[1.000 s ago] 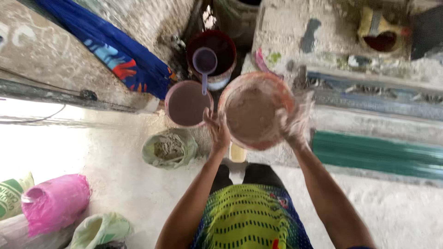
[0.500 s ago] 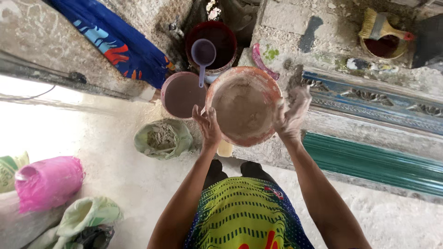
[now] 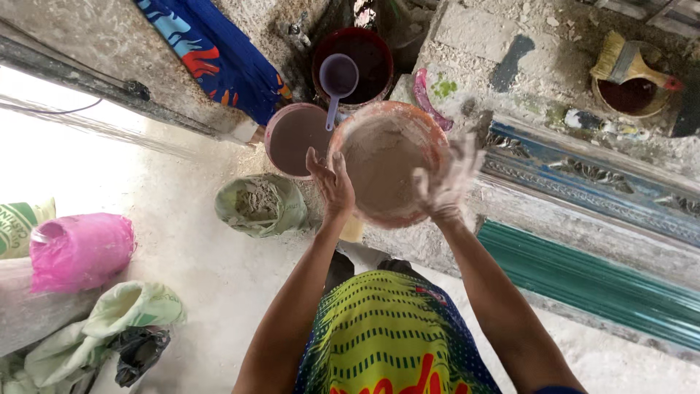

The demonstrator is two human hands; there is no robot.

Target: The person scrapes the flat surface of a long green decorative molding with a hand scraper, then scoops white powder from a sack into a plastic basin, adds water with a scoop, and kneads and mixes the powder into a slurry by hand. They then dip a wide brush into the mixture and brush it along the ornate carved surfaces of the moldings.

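Pale powder fills the round orange-rimmed bowl (image 3: 385,164) I hold up in front of me, above my lap and out over the edge of the rough concrete ledge (image 3: 510,44). My left hand (image 3: 332,182) presses flat against the bowl's left wall, fingers spread and pointing up, the thumb on the rim. My right hand (image 3: 445,182) grips the right wall; it is coated in the same pale dust and blurred, so I cannot make out each finger, and I cannot tell how far it wraps round underneath. Both hands are clamped on the bowl, one at each side. Just beyond the bowl on the left stands a pink bucket (image 3: 295,138) of brownish liquid, partly covered by the bowl's rim. Behind it is a dark red bucket (image 3: 364,62) with a lilac scoop (image 3: 337,76) resting over its edge, the handle reaching down toward the bowl. A green sack (image 3: 259,204) of grey powder lies open on the floor by my left forearm. Further left are a pink bag (image 3: 80,248) and a crumpled pale green bag (image 3: 124,314), its lower part cut off by the frame. At the far right a paintbrush (image 3: 631,62) lies across a small pot (image 3: 631,95). Below the ledge run a carved blue moulding (image 3: 598,182) and a ribbed green strip (image 3: 583,277).
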